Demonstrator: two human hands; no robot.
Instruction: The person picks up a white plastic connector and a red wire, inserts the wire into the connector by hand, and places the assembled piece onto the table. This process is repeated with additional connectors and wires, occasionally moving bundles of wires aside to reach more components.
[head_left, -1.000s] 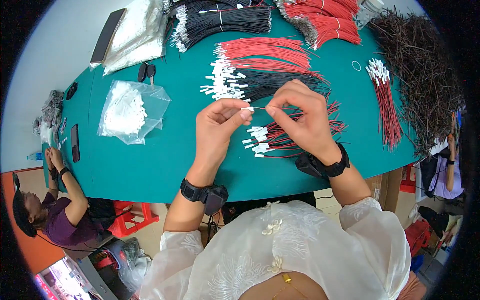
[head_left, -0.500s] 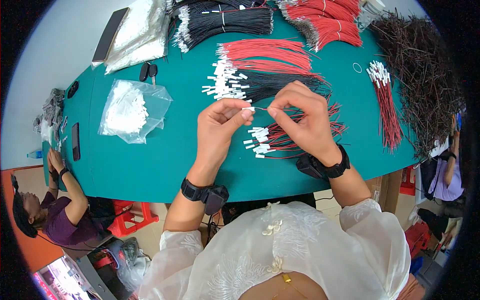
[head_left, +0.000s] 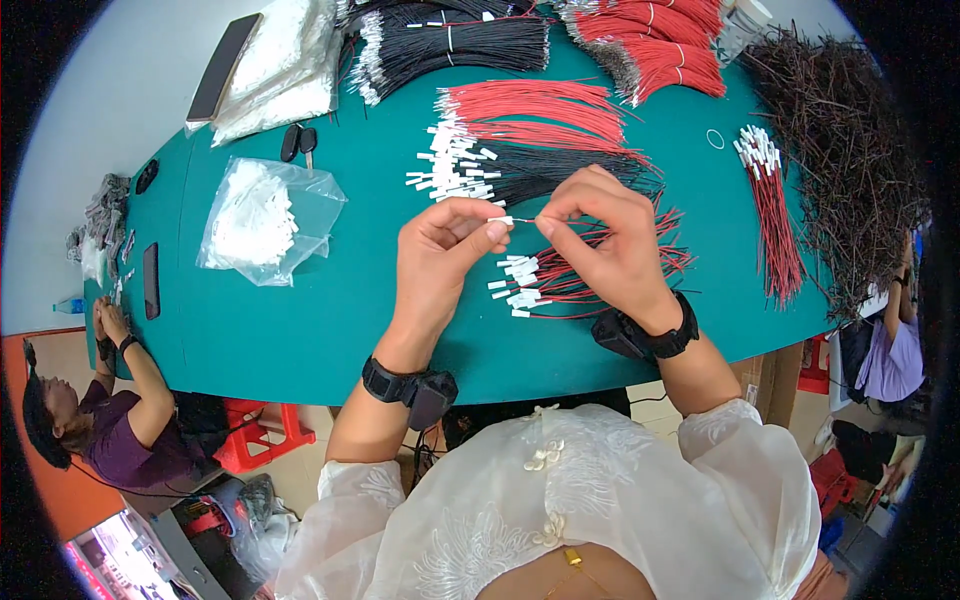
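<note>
Head view: your left hand (head_left: 436, 245), grip closed on white connector (head_left: 503, 219); your right hand (head_left: 612, 240), grip closed on thin wire (head_left: 526, 221); best held in straight line.

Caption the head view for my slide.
Left hand pinches a white connector while the right hand pinches the thin wire at its end, above a green table.

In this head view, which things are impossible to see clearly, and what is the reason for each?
All in the head view:
White connector: the left hand partly covers it, and it is too small to tell how far the wire goes in.
Lower red and dark wires: partly hidden by the right hand.
Upper red bundles: cut off by the top edge.
Co-worker's hands: too small to tell whether they hold anything.
</note>
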